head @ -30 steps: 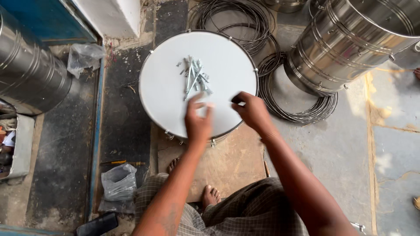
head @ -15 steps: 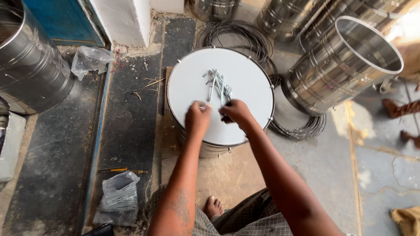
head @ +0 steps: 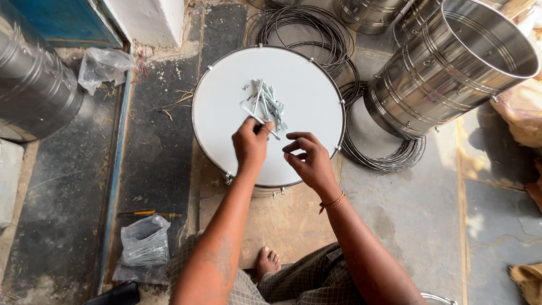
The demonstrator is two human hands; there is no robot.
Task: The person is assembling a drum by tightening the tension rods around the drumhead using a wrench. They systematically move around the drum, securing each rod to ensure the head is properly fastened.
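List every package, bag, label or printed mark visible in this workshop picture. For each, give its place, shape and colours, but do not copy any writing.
Clear plastic bag: upper left on the floor, crumpled, translucent grey-white.
Second clear plastic bag: lower left near the person's knee, open-topped, translucent grey.
Small dark printed mark: on the white drumhead, left of the pile of metal rods; too small to make out.
No signs or screens.

Illumination is even, diffuse daylight; overall exposure is bright. The white drumhead (head: 271,107) is the brightest surface and approaches overexposure, with little surface detail retained. Hard sunlight strikes the upper right corner, producing glare on the rim of the steel drum shell (head: 451,68) and warm patches on the floor beside it. Shadows are soft and short; the left hand (head: 251,144) and right hand (head: 310,161) cast faint shadows on the drumhead. Focus is sharp across the frame. Wide-angle distortion bends objects at the edges.
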